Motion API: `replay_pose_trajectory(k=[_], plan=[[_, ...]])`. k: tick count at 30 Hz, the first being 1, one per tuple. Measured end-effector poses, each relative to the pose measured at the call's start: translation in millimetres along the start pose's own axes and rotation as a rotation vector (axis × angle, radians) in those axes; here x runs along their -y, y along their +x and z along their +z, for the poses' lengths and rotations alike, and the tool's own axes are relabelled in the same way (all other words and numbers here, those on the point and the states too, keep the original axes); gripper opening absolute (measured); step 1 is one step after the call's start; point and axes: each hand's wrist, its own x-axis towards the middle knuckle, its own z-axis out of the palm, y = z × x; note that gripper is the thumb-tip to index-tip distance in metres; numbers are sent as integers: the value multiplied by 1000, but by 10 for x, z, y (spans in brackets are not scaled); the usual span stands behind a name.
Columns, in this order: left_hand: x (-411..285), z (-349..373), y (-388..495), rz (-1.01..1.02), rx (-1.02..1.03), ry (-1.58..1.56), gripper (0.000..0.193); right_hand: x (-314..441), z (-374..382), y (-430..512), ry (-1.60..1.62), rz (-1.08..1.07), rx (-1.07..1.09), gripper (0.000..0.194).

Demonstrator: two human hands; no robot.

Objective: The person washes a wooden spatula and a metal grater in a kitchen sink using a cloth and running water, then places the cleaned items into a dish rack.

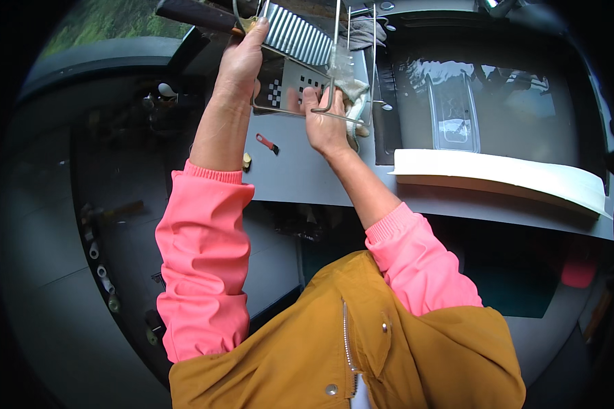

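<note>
My left hand grips the left edge of a metal wire rack, which has a ridged metal part and a shiny panel with checkered marks. A dark handle, perhaps a knife's, sticks out to the left beside that hand. Lower right, my right hand presses a pale cloth against the rack, with its fingers partly behind a bent wire. The rack is tilted over the grey countertop; its far end is cut off by the picture's top.
Water stands in the dark sink at right, with a clear plastic container in it. A white curved guard lines the sink's front edge. On the counter are a small red-handled brush and a yellowish piece. A grey cloth lies behind.
</note>
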Motion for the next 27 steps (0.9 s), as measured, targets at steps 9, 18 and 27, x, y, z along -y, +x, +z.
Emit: replay_pose_trajectory(k=[9, 18, 27], plan=[[-120, -23, -116, -106, -68, 49, 56, 101, -201, -619, 37, -277, 4, 47], [-102, -120, -82, -142, 7, 54, 53, -161, -307, -532, 213, -151, 49, 22], [-48, -295, -19, -208, -5, -113, 39, 45, -1426, -49, 1105, 523, 243, 23]])
